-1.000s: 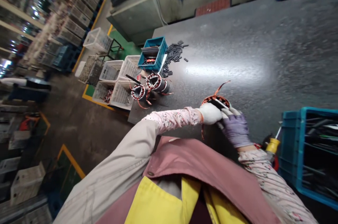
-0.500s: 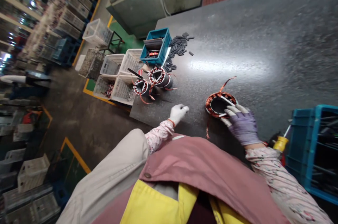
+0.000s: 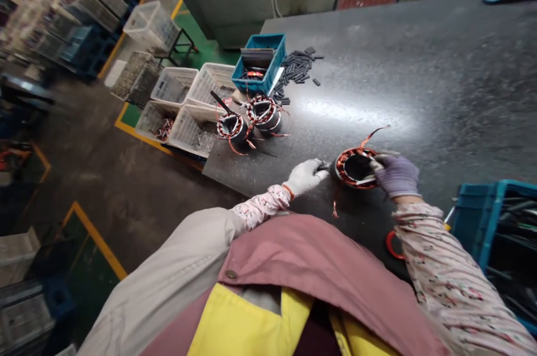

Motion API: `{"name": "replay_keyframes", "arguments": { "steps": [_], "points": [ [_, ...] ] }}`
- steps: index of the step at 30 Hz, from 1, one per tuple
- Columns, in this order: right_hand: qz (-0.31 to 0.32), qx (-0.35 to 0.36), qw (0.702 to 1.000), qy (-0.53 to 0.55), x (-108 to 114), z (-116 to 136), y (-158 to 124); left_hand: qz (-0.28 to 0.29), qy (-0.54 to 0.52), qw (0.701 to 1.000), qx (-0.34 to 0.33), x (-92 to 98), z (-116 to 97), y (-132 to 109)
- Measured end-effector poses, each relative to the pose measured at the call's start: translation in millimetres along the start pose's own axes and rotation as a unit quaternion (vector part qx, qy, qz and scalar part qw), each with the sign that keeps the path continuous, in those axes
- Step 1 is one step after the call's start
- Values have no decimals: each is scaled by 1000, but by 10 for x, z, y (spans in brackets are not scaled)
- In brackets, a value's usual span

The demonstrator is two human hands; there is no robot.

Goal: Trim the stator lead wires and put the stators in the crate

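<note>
purple-gloved right hand (image 3: 396, 176), fingers (image 3: 378, 163) clamped on the rim of a copper-wound stator (image 3: 356, 168) lying on the dark surface (image 3: 419, 65) right of centre, apparently steadying it for the white-gloved left hand (image 3: 305, 178), closed on a small dark tool (image 3: 323, 165) at the stator's edge.

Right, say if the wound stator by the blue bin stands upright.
Upright: the wound stator stands on end, its bore facing up.
</note>
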State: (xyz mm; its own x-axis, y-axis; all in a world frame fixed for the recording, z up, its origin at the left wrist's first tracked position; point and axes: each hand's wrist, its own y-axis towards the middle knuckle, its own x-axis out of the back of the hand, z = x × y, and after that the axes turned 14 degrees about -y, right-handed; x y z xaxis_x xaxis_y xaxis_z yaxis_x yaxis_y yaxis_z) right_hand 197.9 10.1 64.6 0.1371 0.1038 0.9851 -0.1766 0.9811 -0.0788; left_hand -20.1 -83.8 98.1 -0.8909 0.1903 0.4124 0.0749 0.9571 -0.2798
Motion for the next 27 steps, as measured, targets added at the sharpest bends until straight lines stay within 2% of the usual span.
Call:
{"name": "replay_keyframes", "arguments": {
  "steps": [3, 5, 8, 11, 14, 20, 27],
  "points": [
    [-3, 3, 1000, 4, -22, -81, 29, -12, 74, 996, -39, 35, -133, 172],
    [-16, 11, 1000, 6, -36, -111, 19, 6, 126, 989, -78, -3, -278, 328],
    [-38, 32, 999, 21, -60, -134, -43, 71, 212, 967, -125, -133, -492, 608],
    [-55, 47, 996, 42, -97, -144, -129, 145, 281, 938, -145, -260, -596, 847],
    [-70, 37, 995, 60, -153, -137, -195, 177, 301, 925, -149, -313, -576, 937],
    [-83, 17, 993, 85, -234, -115, -260, 154, 297, 933, -133, -318, -476, 887],
    [-83, 21, 995, 57, -236, -40, -309, 228, 237, 936, -127, -300, -425, 1092]
  ]
}}
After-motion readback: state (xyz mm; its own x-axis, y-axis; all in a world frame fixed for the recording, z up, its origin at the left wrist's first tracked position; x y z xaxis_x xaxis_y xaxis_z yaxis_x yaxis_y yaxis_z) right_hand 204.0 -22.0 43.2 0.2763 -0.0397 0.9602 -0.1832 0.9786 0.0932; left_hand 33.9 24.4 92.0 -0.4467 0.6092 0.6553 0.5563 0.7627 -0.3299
